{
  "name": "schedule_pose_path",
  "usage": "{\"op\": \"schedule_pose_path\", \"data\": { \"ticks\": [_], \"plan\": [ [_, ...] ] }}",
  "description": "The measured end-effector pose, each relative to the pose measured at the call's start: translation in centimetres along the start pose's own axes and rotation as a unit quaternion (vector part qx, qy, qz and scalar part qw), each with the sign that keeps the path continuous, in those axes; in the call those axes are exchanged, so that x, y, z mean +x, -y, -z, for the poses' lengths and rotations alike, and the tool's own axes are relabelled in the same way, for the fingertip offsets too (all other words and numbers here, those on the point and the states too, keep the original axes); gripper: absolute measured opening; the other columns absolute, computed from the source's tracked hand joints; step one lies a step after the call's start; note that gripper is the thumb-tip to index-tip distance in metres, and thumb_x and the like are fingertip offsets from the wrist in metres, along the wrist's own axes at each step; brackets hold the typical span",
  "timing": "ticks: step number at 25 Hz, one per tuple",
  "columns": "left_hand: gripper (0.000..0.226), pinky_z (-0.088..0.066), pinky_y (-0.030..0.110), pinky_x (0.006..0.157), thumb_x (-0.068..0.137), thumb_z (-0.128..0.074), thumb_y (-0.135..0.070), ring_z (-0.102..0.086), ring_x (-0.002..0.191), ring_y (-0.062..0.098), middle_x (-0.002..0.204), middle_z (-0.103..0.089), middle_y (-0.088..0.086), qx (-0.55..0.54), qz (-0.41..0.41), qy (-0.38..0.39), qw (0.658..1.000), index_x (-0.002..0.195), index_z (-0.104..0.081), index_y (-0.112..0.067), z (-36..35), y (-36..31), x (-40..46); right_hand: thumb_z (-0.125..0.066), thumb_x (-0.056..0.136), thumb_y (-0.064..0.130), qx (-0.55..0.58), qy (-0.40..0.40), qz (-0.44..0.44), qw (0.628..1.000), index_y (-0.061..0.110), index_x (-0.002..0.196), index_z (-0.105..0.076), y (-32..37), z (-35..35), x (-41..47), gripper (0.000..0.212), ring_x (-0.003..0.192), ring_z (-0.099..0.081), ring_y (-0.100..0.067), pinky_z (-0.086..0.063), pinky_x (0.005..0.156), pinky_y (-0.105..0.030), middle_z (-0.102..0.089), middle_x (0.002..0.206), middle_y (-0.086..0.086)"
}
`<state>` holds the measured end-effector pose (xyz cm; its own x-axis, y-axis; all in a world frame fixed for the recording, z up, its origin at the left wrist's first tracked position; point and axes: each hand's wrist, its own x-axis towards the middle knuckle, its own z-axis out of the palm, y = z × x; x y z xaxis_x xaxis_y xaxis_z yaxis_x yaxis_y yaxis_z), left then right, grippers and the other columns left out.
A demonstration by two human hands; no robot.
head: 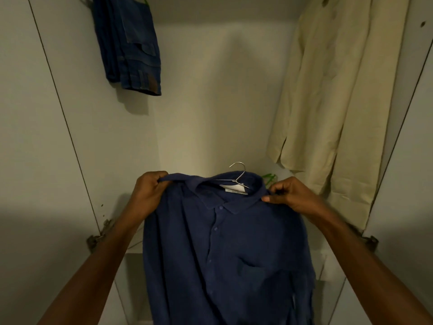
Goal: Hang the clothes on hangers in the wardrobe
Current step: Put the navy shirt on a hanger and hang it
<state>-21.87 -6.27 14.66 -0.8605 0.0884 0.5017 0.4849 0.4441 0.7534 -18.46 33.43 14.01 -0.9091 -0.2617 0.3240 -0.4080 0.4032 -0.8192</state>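
hands, two: left hand (150, 193) and right hand (289, 195) each pinch one navy shirt (222, 254).

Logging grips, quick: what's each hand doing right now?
Left hand: closed, gripping the dark navy button-up shirt at its shoulder.
Right hand: closed, pinching the same shirt's other shoulder.

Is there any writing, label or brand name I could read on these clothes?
None can be read.
White neck label inside the navy shirt collar: print too small and blurred.
Brown patch on the hanging jeans waistband: no legible text.
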Motion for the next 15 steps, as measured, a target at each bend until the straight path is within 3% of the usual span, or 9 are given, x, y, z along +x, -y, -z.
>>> {"op": "schedule_pose_path", "data": {
  "ticks": [2, 5, 7, 9, 12, 15],
  "plan": [
    [0.045, -0.031, 0.027, 0.056, 0.099, -0.064, -0.009, -0.044, 0.056, 0.006, 0.059, -0.049, -0.003, -0.018, 0.007, 0.026, 0.999, 0.058, -0.052, -0.020, 0.5, -0.4, 1.1, -0.078, 0.087, 0.032, -0.010, -0.042, 0.000, 0.999, -0.002, 0.072, -0.056, -0.6, -0.8, 0.5, 0.043, 0.068, -0.053, -0.014, -0.041, 0.067, -0.032, -0.054, 0.070, -0.005],
    [0.035, -0.043, 0.020, 0.056, 0.089, -0.079, -0.033, -0.057, 0.060, 0.009, 0.066, -0.063, 0.004, -0.087, 0.046, 0.082, 0.992, 0.068, -0.068, -0.008, 1.6, -0.8, 3.0, -0.077, 0.091, 0.019, 0.027, -0.141, -0.004, 0.990, 0.009, 0.071, -0.066, 0.1, -1.1, 1.0, 0.025, 0.067, -0.061, -0.018, -0.046, 0.067, -0.034, -0.067, 0.070, -0.013],
    [0.027, -0.047, 0.017, 0.060, 0.089, -0.075, -0.036, -0.063, 0.066, 0.008, 0.073, -0.072, 0.002, -0.082, 0.023, 0.111, 0.990, 0.073, -0.077, -0.015, 2.2, -0.8, 4.6, -0.080, 0.087, 0.018, 0.004, -0.175, -0.009, 0.984, 0.003, 0.074, -0.070, 1.7, -0.3, 1.3, 0.023, 0.065, -0.064, -0.021, -0.048, 0.064, -0.035, -0.070, 0.074, -0.021],
    [0.021, -0.050, 0.017, 0.068, 0.095, -0.068, -0.034, -0.068, 0.074, 0.008, 0.082, -0.077, -0.001, -0.067, -0.028, 0.129, 0.989, 0.082, -0.081, -0.022, 2.3, -0.9, 6.1, -0.084, 0.083, 0.016, -0.047, -0.176, -0.008, 0.983, 0.001, 0.076, -0.072, 3.9, 1.2, 1.8, 0.020, 0.066, -0.066, -0.021, -0.050, 0.063, -0.034, -0.072, 0.074, -0.018],
    [0.023, -0.049, 0.013, 0.072, 0.101, -0.061, -0.034, -0.069, 0.079, 0.002, 0.085, -0.076, -0.010, -0.004, -0.124, 0.072, 0.990, 0.091, -0.079, -0.024, 2.0, -1.0, 8.7, -0.084, 0.078, 0.000, -0.086, -0.156, -0.009, 0.984, 0.002, 0.081, -0.077, 7.3, 4.2, 2.6, 0.008, 0.074, -0.070, -0.021, -0.054, 0.073, -0.033, -0.076, 0.079, -0.014],
    [0.038, -0.049, 0.024, 0.064, 0.103, -0.052, -0.050, -0.064, 0.068, 0.006, 0.069, -0.068, -0.010, 0.065, -0.198, -0.004, 0.978, 0.077, -0.068, -0.028, 1.5, -1.2, 11.2, -0.085, 0.074, -0.003, -0.151, -0.184, -0.004, 0.971, 0.005, 0.084, -0.080, 10.0, 7.0, 3.1, 0.013, 0.086, -0.073, -0.030, -0.055, 0.081, -0.033, -0.077, 0.085, -0.011]
  ]
}}
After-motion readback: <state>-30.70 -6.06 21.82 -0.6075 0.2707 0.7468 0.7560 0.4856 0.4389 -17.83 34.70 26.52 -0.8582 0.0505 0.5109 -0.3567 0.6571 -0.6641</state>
